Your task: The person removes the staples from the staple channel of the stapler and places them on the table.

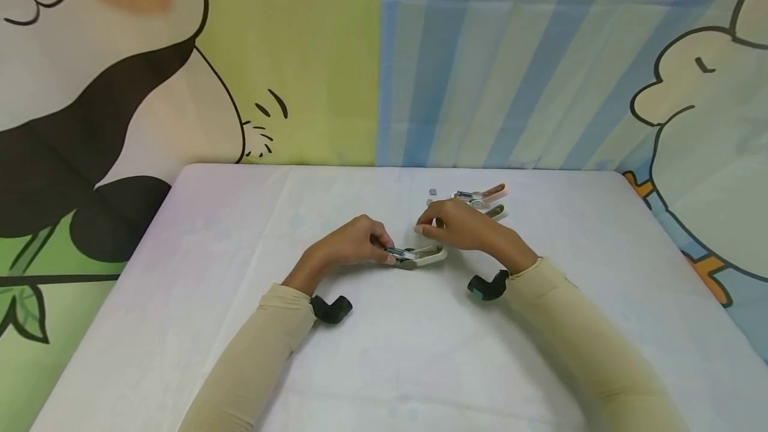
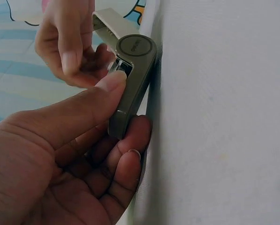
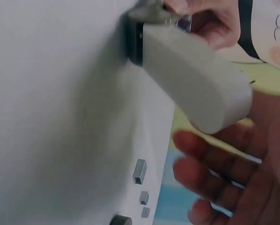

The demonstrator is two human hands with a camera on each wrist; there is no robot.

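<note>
An opened stapler (image 1: 414,257) with a grey-olive body and a raised off-white cover (image 3: 191,75) stands low at the tabletop. My left hand (image 1: 354,242) holds its body, the thumb pressing by the metal staple channel and the fingers beneath, as the left wrist view shows. My right hand (image 1: 459,224) hovers just beyond the cover, apart from the table. Its fingers (image 3: 196,173) are loosely bent in the right wrist view, with nothing visible in them; the thumb is largely hidden there. In the left wrist view, the right hand (image 2: 67,47) appears behind the stapler.
Two more staplers, one with a pink part (image 1: 495,191) and one partly behind my right hand (image 1: 498,211), lie towards the back right. Small blocks of staples (image 3: 139,171) lie near them on the white-covered table (image 1: 390,352). A printed cloth (image 1: 498,59) hangs behind the table.
</note>
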